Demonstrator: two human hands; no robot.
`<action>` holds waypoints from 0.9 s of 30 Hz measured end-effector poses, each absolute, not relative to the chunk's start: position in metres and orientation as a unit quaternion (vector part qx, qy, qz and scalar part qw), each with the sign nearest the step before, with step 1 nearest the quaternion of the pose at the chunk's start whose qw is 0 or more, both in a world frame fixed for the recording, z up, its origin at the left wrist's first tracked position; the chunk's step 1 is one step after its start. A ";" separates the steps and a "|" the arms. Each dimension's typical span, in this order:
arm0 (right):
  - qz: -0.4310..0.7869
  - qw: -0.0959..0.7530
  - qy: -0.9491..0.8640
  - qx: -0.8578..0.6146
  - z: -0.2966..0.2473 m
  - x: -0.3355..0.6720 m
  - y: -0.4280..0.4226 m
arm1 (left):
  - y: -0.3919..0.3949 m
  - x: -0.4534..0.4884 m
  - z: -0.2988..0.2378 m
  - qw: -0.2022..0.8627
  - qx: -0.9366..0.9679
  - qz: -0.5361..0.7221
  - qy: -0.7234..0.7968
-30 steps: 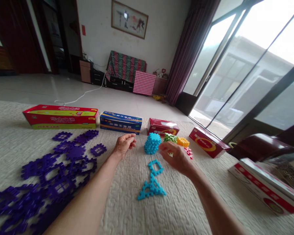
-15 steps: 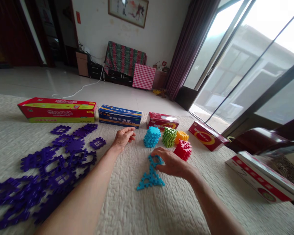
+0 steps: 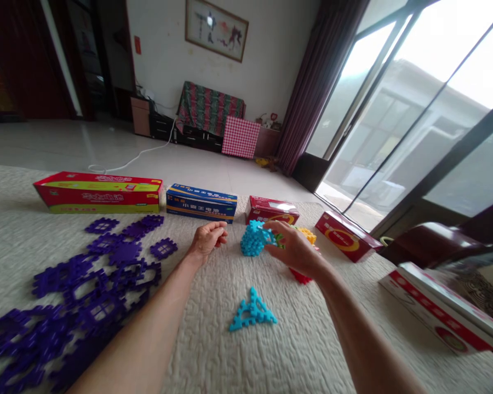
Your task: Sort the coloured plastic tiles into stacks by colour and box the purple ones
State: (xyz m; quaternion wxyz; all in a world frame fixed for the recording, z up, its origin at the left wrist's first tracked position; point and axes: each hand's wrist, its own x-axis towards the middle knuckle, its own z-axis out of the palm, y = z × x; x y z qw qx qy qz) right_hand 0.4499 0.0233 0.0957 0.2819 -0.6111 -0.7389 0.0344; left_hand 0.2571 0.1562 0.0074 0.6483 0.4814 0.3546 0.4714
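Observation:
My right hand (image 3: 292, 247) pinches a light blue interlocking tile (image 3: 268, 236) between thumb and fingers, at the right side of a stack of light blue tiles (image 3: 250, 241). Whether the tile touches the stack I cannot tell. Green tiles (image 3: 280, 241), yellow tiles (image 3: 308, 235) and red tiles (image 3: 301, 275) are partly hidden behind that hand. To the left of the stack, my left hand (image 3: 208, 239) rests on the quilted cover with its fingers curled in and nothing showing in them. Nearer to me lie light blue triangular pieces (image 3: 253, 313), overlapping.
Purple tiles (image 3: 125, 249) are spread in a loose heap on the left. Along the back stand a red-and-yellow box (image 3: 102, 200), a blue box (image 3: 201, 205) and a dark red box (image 3: 267, 208). Another dark red box (image 3: 347, 236) and a white-and-red box (image 3: 439, 312) are on the right.
My right hand has lifted a light blue tile off from beside the triangular pieces and carried it away from me to the blue stack. My left hand has stayed in place.

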 end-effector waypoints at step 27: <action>0.206 0.064 -0.786 -0.579 0.079 0.406 -0.038 | 0.155 0.257 0.009 0.647 0.478 0.474 0.357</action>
